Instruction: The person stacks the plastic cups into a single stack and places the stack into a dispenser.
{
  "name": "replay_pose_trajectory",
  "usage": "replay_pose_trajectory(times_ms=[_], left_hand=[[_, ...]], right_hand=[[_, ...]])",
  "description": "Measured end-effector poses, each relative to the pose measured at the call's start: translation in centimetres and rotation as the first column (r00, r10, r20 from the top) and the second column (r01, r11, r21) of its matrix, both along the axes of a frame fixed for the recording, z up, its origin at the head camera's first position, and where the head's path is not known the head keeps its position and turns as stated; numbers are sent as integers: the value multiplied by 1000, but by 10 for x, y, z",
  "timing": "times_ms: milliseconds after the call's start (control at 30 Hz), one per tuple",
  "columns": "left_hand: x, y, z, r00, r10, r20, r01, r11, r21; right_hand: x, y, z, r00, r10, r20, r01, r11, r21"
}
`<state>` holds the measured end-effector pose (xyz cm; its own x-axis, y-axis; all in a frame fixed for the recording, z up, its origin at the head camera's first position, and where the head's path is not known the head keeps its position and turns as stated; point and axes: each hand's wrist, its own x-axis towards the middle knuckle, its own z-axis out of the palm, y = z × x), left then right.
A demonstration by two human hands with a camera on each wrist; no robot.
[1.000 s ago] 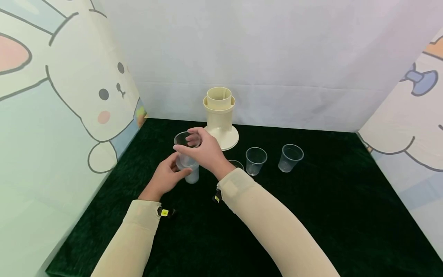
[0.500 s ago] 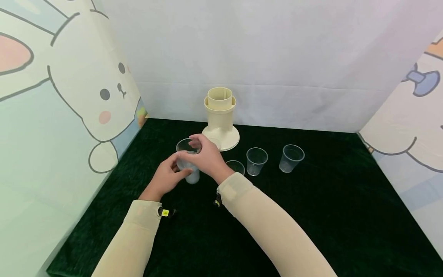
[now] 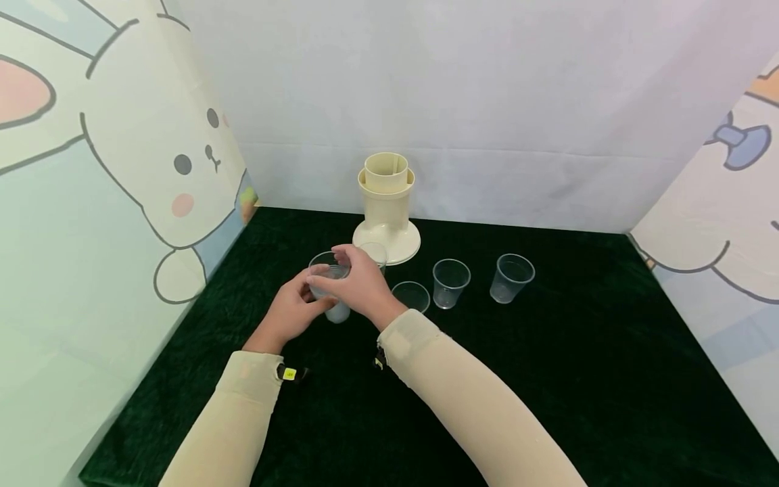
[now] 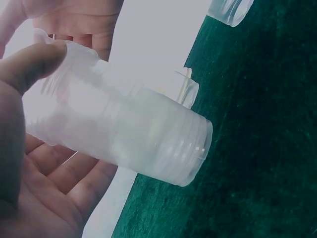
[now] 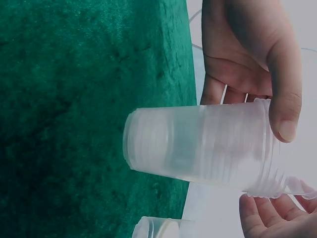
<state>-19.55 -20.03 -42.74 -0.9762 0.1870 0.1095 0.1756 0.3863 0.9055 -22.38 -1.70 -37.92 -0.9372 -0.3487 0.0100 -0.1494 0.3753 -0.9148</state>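
Between the hands: a nested stack of cups, held mouth up

Framed by both hands, the stack of clear plastic cups (image 5: 203, 144) points its narrow end down at the dark green velvet cloth (image 3: 548, 372); whether it bears on the cloth I cannot tell. Several ridges and rims show through the walls, so I judge that more than one cup is nested here. On my remote feed, the left hand (image 3: 289, 312) is partly closed around the stack, thumb on one side and fingers on the other, a hold I take to be a steadying cradle. The right hand (image 3: 364, 281) arches over the mouth, similarly half closed, its thumb across the rims and its fingers behind; gripping there probably keeps the rims aligned without crushing the thin walls.

Just beyond the right hand, and partly hidden by it, I find a single clear cup (image 3: 376, 254) before the cream plastic pedestal cylinder (image 3: 387, 210), whose broad flared base presumably guards against tipping. To the right of that hand I count three more, rims up: the nearest cup (image 3: 411, 295), partly covered by the wrist, the middle cup (image 3: 451, 287) just beside it, and the outermost cup (image 3: 510, 281) well apart, a spacing that would leave room for fingers.
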Motion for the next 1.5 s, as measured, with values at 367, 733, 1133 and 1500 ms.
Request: replay_pose_trajectory(times_ms=[367,733,1133,1500], left_hand=[[1,-2,-3,999,1,-33,-2,1000,-18],[1,-1,0,1000,-6,-2,6,1000,-5],[0,-3,-2,1000,-1,-4,1,1000,22],[-3,-3,-2,1000,-17,-19,17,1000,13]], right_hand=[[3,-3,-12,999,-12,39,11,1000,29],[6,0,-19,1000,5,24,-5,1000,30],[5,0,-22,998,30,54,-33,998,56],[7,0,-15,995,32,96,-39,997,66]])
